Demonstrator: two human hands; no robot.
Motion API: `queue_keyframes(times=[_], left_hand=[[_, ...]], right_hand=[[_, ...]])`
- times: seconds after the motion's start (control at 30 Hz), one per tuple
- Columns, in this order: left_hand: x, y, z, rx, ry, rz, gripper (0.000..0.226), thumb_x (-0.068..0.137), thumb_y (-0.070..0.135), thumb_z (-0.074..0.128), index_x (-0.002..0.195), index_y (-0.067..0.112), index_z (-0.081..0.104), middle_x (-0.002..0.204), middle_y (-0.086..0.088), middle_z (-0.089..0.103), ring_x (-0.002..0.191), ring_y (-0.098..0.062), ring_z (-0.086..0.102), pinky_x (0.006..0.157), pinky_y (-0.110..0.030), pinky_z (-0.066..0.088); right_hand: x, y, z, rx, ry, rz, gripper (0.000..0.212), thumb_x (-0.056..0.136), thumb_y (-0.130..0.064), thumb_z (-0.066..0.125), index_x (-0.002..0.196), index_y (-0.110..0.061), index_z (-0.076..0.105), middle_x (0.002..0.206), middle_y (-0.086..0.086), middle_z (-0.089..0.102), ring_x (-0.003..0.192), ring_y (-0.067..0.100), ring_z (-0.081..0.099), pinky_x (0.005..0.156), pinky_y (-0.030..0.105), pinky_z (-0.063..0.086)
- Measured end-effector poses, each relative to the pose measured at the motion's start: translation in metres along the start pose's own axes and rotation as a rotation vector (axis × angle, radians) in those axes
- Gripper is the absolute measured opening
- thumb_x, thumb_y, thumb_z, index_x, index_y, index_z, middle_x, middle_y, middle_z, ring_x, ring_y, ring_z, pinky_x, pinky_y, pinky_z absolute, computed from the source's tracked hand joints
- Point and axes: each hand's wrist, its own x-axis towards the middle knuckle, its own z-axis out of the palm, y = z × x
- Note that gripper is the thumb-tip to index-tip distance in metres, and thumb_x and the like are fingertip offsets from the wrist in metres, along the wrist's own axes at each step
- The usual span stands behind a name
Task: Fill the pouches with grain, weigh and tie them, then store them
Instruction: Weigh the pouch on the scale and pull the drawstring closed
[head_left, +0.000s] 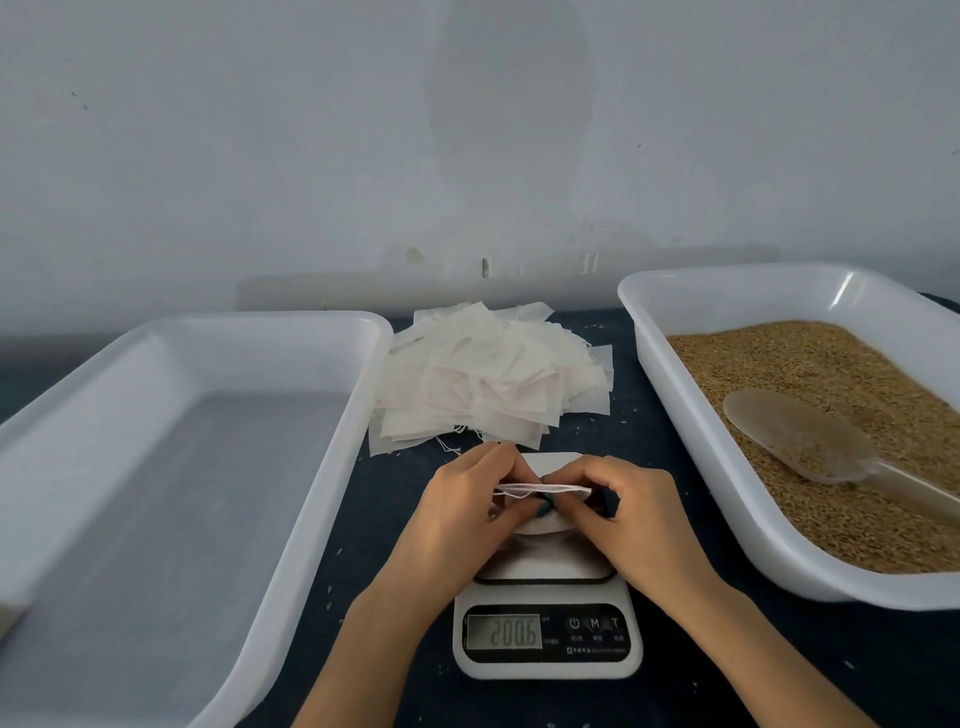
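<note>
The task looked barely begun. Both hands met over the scale (545, 639) at the front of the dark cloth (631, 415); the left hand (467, 514) and the right hand (628, 514) each pinched one white pouch (545, 488) by its mouth, fingers curled close on the fabric and its thin drawstring. The pouch sat just above the weighing plate, perhaps touching it; the hands hid whether it held any grain, and whether they were spreading the mouth or drawing it closed could not be told. The display seemed to read about 200.6, though the hands may have been bearing on the plate, so it was a poor guide to the pouch's weight.

Behind the hands lay a loose pile of flat pouches (483, 379), a large pile, so most of the work seemed to lie ahead. To the right stood a white tray (753, 275) with a deep layer of grain (779, 364); a clear scoop (795, 434) rested on the grain, touched by neither hand. To the left stood a second white tray (244, 319), presumably for storing; no tied pouch showed in it.

By this reckoning nothing was yet stored; left to do were filling or tying this pouch, placing it in the left tray, then working through the pile.
</note>
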Motion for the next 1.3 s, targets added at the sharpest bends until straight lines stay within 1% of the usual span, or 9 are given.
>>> queue_keyframes(times=[0.2, 0.33, 0.47, 0.6, 0.8, 0.97, 1.3], left_hand=[[-0.0001, -0.0009, -0.0001, 0.007, 0.001, -0.001, 0.012, 0.086, 0.018, 0.075, 0.086, 0.022, 0.063, 0.086, 0.016, 0.059, 0.083, -0.009, 0.058, 0.065, -0.013, 0.045], [0.0002, -0.0014, 0.0002, 0.0, 0.002, 0.0, 0.012, 0.086, 0.018, 0.075, 0.086, 0.021, 0.064, 0.087, 0.015, 0.059, 0.083, -0.01, 0.058, 0.065, -0.014, 0.045], [0.0, -0.0014, -0.0001, 0.006, 0.004, 0.012, 0.012, 0.085, 0.019, 0.075, 0.087, 0.022, 0.064, 0.087, 0.015, 0.059, 0.084, -0.009, 0.059, 0.066, -0.017, 0.047], [-0.0004, -0.0018, 0.0, 0.015, 0.008, 0.016, 0.012, 0.085, 0.019, 0.075, 0.087, 0.023, 0.064, 0.087, 0.016, 0.059, 0.084, -0.009, 0.058, 0.066, -0.021, 0.048], [-0.0001, -0.0022, 0.0008, 0.017, 0.015, 0.02, 0.014, 0.085, 0.019, 0.075, 0.086, 0.025, 0.062, 0.088, 0.015, 0.058, 0.083, -0.01, 0.058, 0.066, -0.021, 0.047], [-0.0003, -0.0024, 0.0008, 0.022, 0.018, 0.028, 0.014, 0.085, 0.019, 0.076, 0.086, 0.023, 0.063, 0.088, 0.015, 0.058, 0.083, -0.011, 0.058, 0.066, -0.024, 0.048], [-0.0002, -0.0024, 0.0006, 0.034, 0.018, 0.044, 0.013, 0.085, 0.018, 0.076, 0.087, 0.021, 0.064, 0.088, 0.014, 0.059, 0.084, -0.011, 0.059, 0.069, -0.028, 0.049]], right_hand=[[0.0001, 0.0004, -0.0003, 0.003, -0.003, 0.003, 0.022, 0.085, -0.012, 0.075, 0.09, -0.033, 0.078, 0.083, -0.016, 0.072, 0.082, 0.004, 0.066, 0.071, 0.017, 0.05], [0.0005, 0.0009, -0.0004, -0.005, -0.003, -0.005, 0.021, 0.085, -0.014, 0.075, 0.09, -0.033, 0.078, 0.083, -0.015, 0.072, 0.082, 0.005, 0.066, 0.07, 0.016, 0.05], [0.0005, 0.0014, -0.0003, -0.012, -0.002, -0.004, 0.02, 0.085, -0.015, 0.075, 0.089, -0.035, 0.077, 0.082, -0.015, 0.071, 0.082, 0.006, 0.065, 0.07, 0.015, 0.049], [0.0002, 0.002, -0.0004, -0.014, 0.008, -0.008, 0.021, 0.084, -0.014, 0.076, 0.089, -0.035, 0.077, 0.081, -0.015, 0.07, 0.081, 0.004, 0.064, 0.068, 0.01, 0.046], [0.0001, 0.0024, -0.0001, -0.012, 0.01, -0.009, 0.021, 0.084, -0.013, 0.076, 0.091, -0.033, 0.078, 0.082, -0.015, 0.069, 0.081, 0.005, 0.065, 0.069, 0.011, 0.047], [0.0005, 0.0026, -0.0001, -0.023, 0.007, -0.006, 0.019, 0.085, -0.015, 0.076, 0.091, -0.033, 0.078, 0.081, -0.015, 0.069, 0.081, 0.005, 0.064, 0.068, 0.01, 0.046], [0.0002, 0.0007, -0.0007, -0.019, 0.008, -0.005, 0.02, 0.084, -0.016, 0.077, 0.09, -0.034, 0.078, 0.081, -0.015, 0.069, 0.081, 0.003, 0.064, 0.068, 0.008, 0.045]])
